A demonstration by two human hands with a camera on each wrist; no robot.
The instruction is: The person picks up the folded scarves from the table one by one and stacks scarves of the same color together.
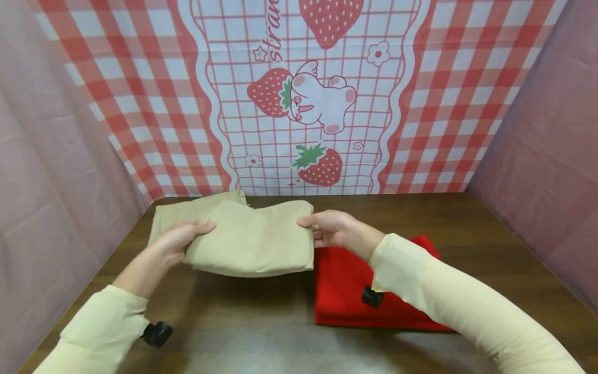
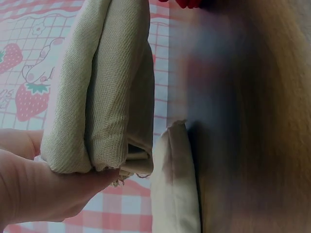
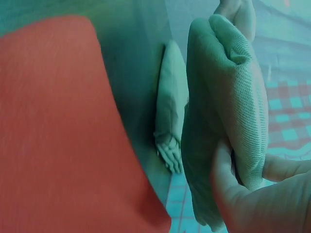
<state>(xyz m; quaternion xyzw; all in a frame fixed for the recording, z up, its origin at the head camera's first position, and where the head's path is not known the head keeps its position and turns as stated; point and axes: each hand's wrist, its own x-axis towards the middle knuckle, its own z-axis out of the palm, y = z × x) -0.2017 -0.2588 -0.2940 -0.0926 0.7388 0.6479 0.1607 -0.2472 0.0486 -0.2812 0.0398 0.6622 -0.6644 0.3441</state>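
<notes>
Between the two hands a folded beige cloth (image 1: pixel 252 239) is held up above the table, its layers showing in the left wrist view. My left hand (image 1: pixel 177 240) grips its left side, thumb on top. At the opposite side my right hand (image 1: pixel 334 228) pinches the edge, with the thumb above and fingers beneath; in the right wrist view some fingers reach between the layers. Behind and to the left lies another folded beige cloth (image 1: pixel 173 215) on the table, partly covered by the held one. A folded red cloth (image 1: pixel 345 291) lies under my right forearm.
The brown wooden table (image 1: pixel 252 337) meets a checked strawberry-print cloth (image 1: pixel 299 130) hanging at the back. Pinkish curtains (image 1: pixel 60 182) stand along the left and right sides. A small black device (image 1: pixel 157 334) is strapped at my left wrist, another (image 1: pixel 372 296) at the right.
</notes>
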